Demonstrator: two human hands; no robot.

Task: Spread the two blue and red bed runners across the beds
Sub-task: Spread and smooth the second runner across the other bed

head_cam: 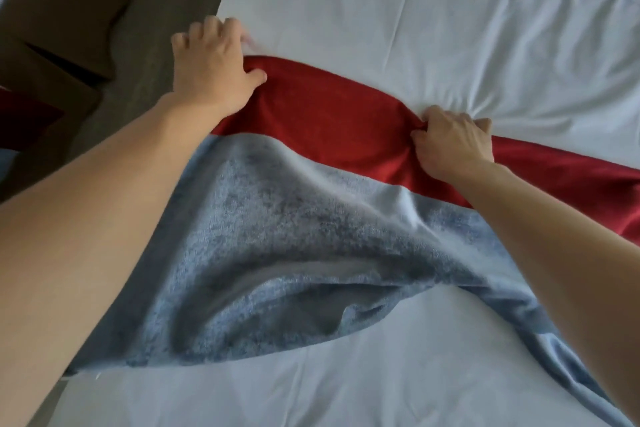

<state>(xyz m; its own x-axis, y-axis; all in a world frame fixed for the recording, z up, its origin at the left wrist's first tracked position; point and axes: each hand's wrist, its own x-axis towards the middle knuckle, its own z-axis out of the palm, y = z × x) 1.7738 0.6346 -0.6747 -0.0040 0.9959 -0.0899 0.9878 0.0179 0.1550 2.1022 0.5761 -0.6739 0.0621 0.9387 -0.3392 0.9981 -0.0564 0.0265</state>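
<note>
Two bare hands reach forward over one bed. The left hand (213,71) has its fingers curled over the far red edge of the runner (311,204), near the bed's left side, thumb lying on the red cloth; it grips that edge. The right hand (453,140) is clenched on a bunched fold of the same red edge further right, and the sheet (415,28) puckers just beyond its knuckles.

One runner is in view, with two bands: red on the far side, blue on the near side. It lies across the bed from the left edge and runs out of view at the right. Between the forearms the blue band is rumpled, with a raised fold and a hollow beneath it.

White sheet lies open beyond the red edge and in front of the blue one. Left of the bed runs a strip of brown floor (145,45).
</note>
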